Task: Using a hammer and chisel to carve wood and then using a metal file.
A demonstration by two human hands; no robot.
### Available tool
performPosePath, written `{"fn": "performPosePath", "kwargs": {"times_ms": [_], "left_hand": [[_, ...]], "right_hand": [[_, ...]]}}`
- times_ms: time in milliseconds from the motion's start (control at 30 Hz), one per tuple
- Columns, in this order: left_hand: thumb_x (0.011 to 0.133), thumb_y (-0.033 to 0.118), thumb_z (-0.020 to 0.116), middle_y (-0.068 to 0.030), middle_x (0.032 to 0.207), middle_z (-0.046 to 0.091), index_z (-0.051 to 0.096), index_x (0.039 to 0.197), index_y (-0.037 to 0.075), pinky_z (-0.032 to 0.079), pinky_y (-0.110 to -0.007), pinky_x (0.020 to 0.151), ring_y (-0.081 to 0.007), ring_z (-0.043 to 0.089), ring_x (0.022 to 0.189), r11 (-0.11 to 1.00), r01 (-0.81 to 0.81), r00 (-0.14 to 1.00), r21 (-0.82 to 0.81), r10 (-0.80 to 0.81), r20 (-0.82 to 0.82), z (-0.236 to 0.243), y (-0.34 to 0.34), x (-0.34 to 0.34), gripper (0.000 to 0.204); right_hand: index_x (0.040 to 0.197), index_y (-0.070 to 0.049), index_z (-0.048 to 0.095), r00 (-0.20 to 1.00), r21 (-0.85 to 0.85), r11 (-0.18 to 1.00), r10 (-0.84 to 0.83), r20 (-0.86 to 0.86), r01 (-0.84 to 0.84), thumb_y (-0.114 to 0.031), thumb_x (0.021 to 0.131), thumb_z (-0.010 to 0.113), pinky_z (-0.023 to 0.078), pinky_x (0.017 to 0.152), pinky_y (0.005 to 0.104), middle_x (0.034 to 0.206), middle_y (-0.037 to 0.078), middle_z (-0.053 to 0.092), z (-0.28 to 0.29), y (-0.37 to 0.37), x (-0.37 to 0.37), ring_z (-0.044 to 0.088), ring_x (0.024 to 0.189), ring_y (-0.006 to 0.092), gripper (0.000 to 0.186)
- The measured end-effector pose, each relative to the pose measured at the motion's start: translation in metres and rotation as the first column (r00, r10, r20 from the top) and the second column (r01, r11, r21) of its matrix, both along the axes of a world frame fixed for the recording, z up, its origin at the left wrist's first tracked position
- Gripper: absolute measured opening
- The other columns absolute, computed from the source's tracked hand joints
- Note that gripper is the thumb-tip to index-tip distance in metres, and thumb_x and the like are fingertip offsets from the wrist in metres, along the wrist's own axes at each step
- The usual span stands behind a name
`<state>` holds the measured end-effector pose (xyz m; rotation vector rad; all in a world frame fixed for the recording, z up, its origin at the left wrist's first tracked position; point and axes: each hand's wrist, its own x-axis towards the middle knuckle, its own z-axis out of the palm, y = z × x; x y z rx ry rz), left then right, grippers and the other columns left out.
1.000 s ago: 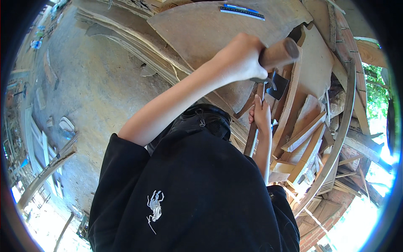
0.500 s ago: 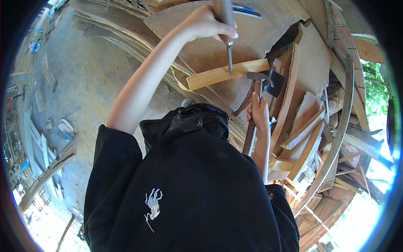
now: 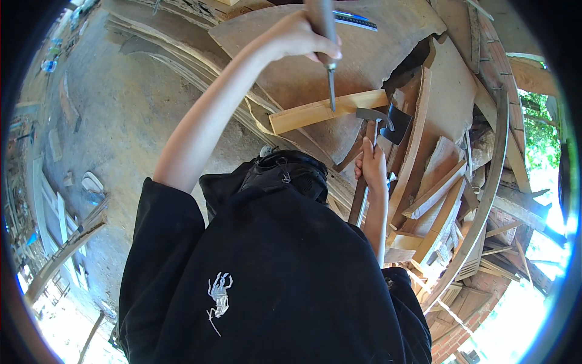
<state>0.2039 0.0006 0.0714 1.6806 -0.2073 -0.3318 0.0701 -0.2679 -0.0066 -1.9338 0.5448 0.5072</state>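
Observation:
My left hand [image 3: 305, 37] is closed round the wooden handle of a chisel-like tool [image 3: 321, 21], raised near the top. Its thin metal blade points down over a pale plank [image 3: 291, 119]; contact is unclear. My right hand [image 3: 373, 162] grips the shaft of a hammer [image 3: 376, 116], whose curved dark head lies beside the plank's right end. Just right of that head is a dark, square metal piece [image 3: 398, 128]. A long dark bar [image 3: 359, 203] runs below my right hand, partly hidden by the black shirt.
Large broken sheets [image 3: 364, 51] bear a blue-and-black ruler [image 3: 354, 21]. Stacked offcuts [image 3: 433, 200] and a long curved beam [image 3: 498, 159] fill the right, near a brick wall [image 3: 451, 346]. At left, sandals [image 3: 92, 182] and boards lie on the dusty floor. A black bag [image 3: 270, 173] is at my waist.
Since a second ago my left hand has moved up and left with its tool, revealing the pale plank. Over the last half second both hands have barely moved.

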Motion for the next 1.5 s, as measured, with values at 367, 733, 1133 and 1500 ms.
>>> {"fn": "performPosePath", "kwargs": {"times_ms": [367, 733, 1133, 1500], "left_hand": [[0.056, 0.022, 0.071, -0.0222, 0.069, 0.061, 0.063, 0.075, -0.004, 0.050, -0.035, 0.065, -0.0327, 0.063, 0.066, 0.915, -0.088, 0.956, 0.394, -0.034, 0.292, 0.032, -0.067, -0.038, 0.033], [0.056, 0.015, 0.074, -0.0206, 0.074, 0.062, 0.063, 0.080, 0.000, 0.051, -0.039, 0.071, -0.0349, 0.062, 0.076, 0.905, -0.025, 0.937, 0.424, -0.126, 0.325, 0.029, -0.084, -0.048, 0.031], [0.055, 0.013, 0.071, -0.0223, 0.071, 0.060, 0.062, 0.078, -0.001, 0.049, -0.038, 0.068, -0.0365, 0.060, 0.071, 0.936, -0.076, 0.924, 0.344, -0.064, 0.378, 0.021, -0.079, -0.052, 0.027], [0.055, 0.011, 0.070, -0.0204, 0.071, 0.060, 0.060, 0.076, -0.001, 0.048, -0.039, 0.067, -0.0370, 0.059, 0.071, 0.945, -0.069, 0.914, 0.319, -0.068, 0.401, 0.020, -0.074, -0.057, 0.027]], "right_hand": [[0.080, -0.007, 0.041, 0.999, 0.007, 1.000, -0.019, -0.030, 0.019, -0.038, 0.091, 0.042, 0.033, 0.036, 0.0247, 0.049, -0.001, 0.038, -0.003, 0.000, 0.000, 0.039, 0.036, 0.0094, 0.034], [0.078, -0.002, 0.041, 0.998, 0.029, 0.998, -0.059, 0.018, 0.058, -0.032, 0.091, 0.043, 0.032, 0.030, 0.0263, 0.046, 0.002, 0.038, -0.004, 0.002, 0.001, 0.039, 0.033, 0.0113, 0.033], [0.079, -0.002, 0.046, 1.000, -0.087, 0.996, -0.028, 0.009, 0.029, -0.033, 0.091, 0.044, 0.032, 0.031, 0.0242, 0.047, 0.001, 0.040, 0.049, -0.011, 0.009, 0.040, 0.035, 0.0083, 0.033], [0.088, -0.006, 0.051, 0.574, -0.828, 0.480, 0.779, 0.253, -0.288, -0.027, 0.092, 0.042, 0.033, 0.039, 0.0263, 0.048, 0.002, 0.038, 0.228, -0.028, -0.018, 0.042, 0.041, 0.0112, 0.024]]}}
